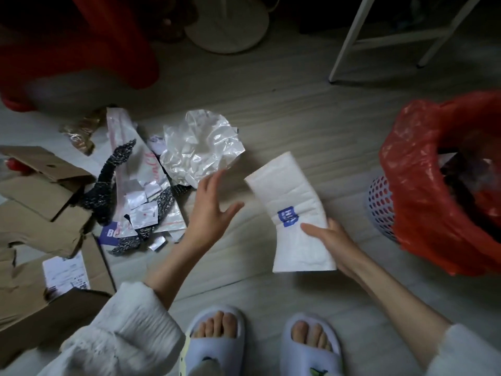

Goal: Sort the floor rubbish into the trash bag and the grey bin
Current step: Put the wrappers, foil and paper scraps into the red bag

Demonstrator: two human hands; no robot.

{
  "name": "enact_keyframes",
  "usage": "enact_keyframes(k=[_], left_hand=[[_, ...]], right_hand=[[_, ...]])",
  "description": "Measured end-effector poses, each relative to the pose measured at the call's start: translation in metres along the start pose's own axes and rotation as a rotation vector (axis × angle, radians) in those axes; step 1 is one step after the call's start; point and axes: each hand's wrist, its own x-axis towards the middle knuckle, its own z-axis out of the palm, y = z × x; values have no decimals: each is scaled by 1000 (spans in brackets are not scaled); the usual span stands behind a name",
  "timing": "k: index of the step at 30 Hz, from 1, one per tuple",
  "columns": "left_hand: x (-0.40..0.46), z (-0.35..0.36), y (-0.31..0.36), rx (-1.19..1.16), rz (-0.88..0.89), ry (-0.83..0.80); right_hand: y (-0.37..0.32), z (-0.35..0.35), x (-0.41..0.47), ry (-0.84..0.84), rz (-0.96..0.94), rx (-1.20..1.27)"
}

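My right hand (332, 244) grips the lower end of a white padded wrapper (290, 202) with a blue label, held above the floor. My left hand (210, 210) hovers open just left of it, fingers spread, touching nothing. A red trash bag (414, 191) lines a perforated grey bin (381, 206) at the right, with dark rubbish inside. To the left on the floor lies a pile of rubbish: crumpled clear plastic (199, 146), black netting (108, 175), small white wrappers (142, 210) and a printed plastic sleeve (127, 147).
Torn cardboard boxes (40, 202) with a shipping label lie at the left. A red stool (89, 44) stands at the back left, a white fan base (227, 25) behind, white frame legs (349, 36) at the back right. My slippered feet (217, 340) are at the bottom.
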Motion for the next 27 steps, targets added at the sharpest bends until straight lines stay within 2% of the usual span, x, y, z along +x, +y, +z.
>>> enact_keyframes(k=[1,3,5,7,11,13,17,21,24,27], left_hand=[[-5,2,1,-117,-169,-45],[-15,9,4,-286,-429,-180],[-21,19,9,-434,-535,-286],[-22,27,19,-601,-549,-293],[-20,32,34,-627,-433,-235],[-20,33,38,-622,-397,-221],[-24,36,35,-559,-327,-205],[-32,39,24,-176,8,-90],[-36,36,27,-46,170,-6],[-36,36,34,-52,221,-21]], right_hand=[[0,-5,-3,-26,34,125],[1,-10,-7,-80,57,217],[1,-7,-10,-143,65,217],[3,-1,-13,-211,64,199],[6,5,-15,-327,-71,92],[7,4,-15,-331,-101,76],[10,3,-16,-227,-143,76],[5,6,-17,-75,-214,-101],[7,10,-15,79,-289,-122],[5,15,-19,5,-326,-2]])
